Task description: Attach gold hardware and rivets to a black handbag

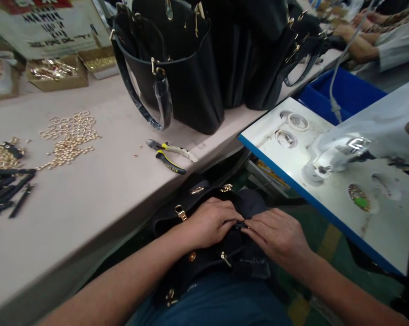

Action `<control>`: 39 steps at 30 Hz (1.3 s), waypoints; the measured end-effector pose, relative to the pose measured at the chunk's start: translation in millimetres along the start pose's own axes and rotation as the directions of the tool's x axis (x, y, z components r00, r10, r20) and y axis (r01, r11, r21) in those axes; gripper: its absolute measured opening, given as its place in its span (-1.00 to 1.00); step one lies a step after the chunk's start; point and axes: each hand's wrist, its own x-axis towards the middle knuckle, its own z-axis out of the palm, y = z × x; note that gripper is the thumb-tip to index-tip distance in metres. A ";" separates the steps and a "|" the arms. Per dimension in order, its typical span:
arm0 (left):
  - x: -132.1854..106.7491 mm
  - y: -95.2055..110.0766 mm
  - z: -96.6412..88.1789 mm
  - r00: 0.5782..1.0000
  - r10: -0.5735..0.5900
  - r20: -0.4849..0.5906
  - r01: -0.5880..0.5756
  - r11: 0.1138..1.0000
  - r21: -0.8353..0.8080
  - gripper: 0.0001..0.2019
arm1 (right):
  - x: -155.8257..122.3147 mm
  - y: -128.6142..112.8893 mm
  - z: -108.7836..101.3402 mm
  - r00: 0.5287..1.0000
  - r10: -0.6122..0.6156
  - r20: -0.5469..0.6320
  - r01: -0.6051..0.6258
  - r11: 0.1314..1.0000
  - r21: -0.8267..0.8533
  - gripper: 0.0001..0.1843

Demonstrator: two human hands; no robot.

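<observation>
Pinching a small dark piece [240,225] with bent fingers, the left hand [215,222] meets the right hand [279,232], whose straighter fingers close on the same piece from the other side. Both grips are narrow, the fingertips nearly touching. The piece is at the black bag [207,261] on the person's lap [214,301], beside the table [122,181] where pliers [170,154] lie.

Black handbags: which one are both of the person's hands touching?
The handbag on the person's lap: the left hand and right hand meet at it, whereas the other handbags stand on the table.
</observation>
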 end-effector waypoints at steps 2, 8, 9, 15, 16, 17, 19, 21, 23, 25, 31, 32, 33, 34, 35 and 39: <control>1.4 -1.7 0.9 1.000 -0.008 0.008 0.007 1.000 0.015 -0.76 | 1.0 0.0 -0.3 1.000 0.019 0.005 -0.019 1.000 0.007 -0.96; 3.4 -3.5 2.4 0.999 -0.054 -0.001 0.054 0.991 0.122 -0.75 | 4.9 1.8 2.3 0.997 0.069 -0.034 -0.067 0.997 0.039 -0.88; 3.9 -3.8 2.5 0.998 -0.064 0.000 0.063 0.990 0.128 -0.76 | 5.9 2.3 2.6 0.997 0.072 -0.029 -0.071 0.997 0.041 -0.88; 11.0 -6.9 -1.0 0.994 -0.107 0.036 0.105 0.993 0.060 -0.77 | 5.1 8.1 6.6 0.998 0.055 0.015 -0.055 0.998 0.042 -0.88; 12.3 -7.3 -1.8 0.993 -0.104 0.048 0.102 0.994 0.046 -0.76 | 4.2 9.4 7.4 0.998 0.056 0.022 -0.057 0.997 0.048 -0.87; 13.6 -7.7 -2.6 0.993 -0.101 0.056 0.099 0.994 0.035 -0.75 | 3.4 10.4 8.1 0.998 0.059 0.026 -0.060 0.997 0.056 -0.87; 15.9 -8.4 -3.3 0.993 -0.097 0.065 0.096 0.995 0.024 -0.74 | 2.2 12.1 9.2 0.997 0.068 0.020 -0.070 0.995 0.074 -0.89; 18.0 -9.6 -2.9 0.992 -0.100 0.073 0.099 0.995 0.015 -0.73 | 1.5 13.2 9.8 0.996 0.087 0.019 -0.089 0.991 0.097 -0.92; 20.3 -11.7 -1.6 0.990 -0.108 0.085 0.108 0.994 0.004 -0.73 | 1.4 14.3 10.4 0.994 0.102 0.029 -0.105 0.988 0.116 -0.95; 22.9 -14.5 0.1 0.988 -0.118 0.100 0.118 0.993 0.006 -0.73 | 1.7 16.0 10.9 0.993 0.109 0.047 -0.114 0.985 0.127 -0.95; 29.1 -20.7 2.1 0.981 -0.152 0.124 0.150 0.988 0.030 -0.71 | 3.3 22.2 13.8 0.991 0.106 0.083 -0.117 0.983 0.144 -0.93; 29.6 -20.9 1.7 0.980 -0.152 0.127 0.150 0.988 0.025 -0.71 | 3.3 22.8 14.4 0.991 0.105 0.080 -0.116 0.982 0.148 -0.93; 30.0 -20.9 1.2 0.980 -0.152 0.129 0.150 0.988 0.019 -0.70 | 3.2 23.2 15.0 0.992 0.103 0.075 -0.113 0.982 0.149 -0.93; 30.3 -20.8 0.8 0.980 -0.151 0.132 0.151 0.989 0.014 -0.70 | 3.0 23.4 15.5 0.993 0.100 0.070 -0.109 0.983 0.147 -0.93; 30.5 -20.7 0.6 0.979 -0.151 0.134 0.151 0.988 0.008 -0.70 | 3.0 23.5 15.9 0.994 0.094 0.064 -0.103 0.984 0.144 -0.93; 31.4 -20.9 2.1 0.982 -0.149 0.119 0.150 0.989 -0.005 -0.72 | 3.6 23.6 16.0 0.997 0.060 0.051 -0.066 0.989 0.134 -0.97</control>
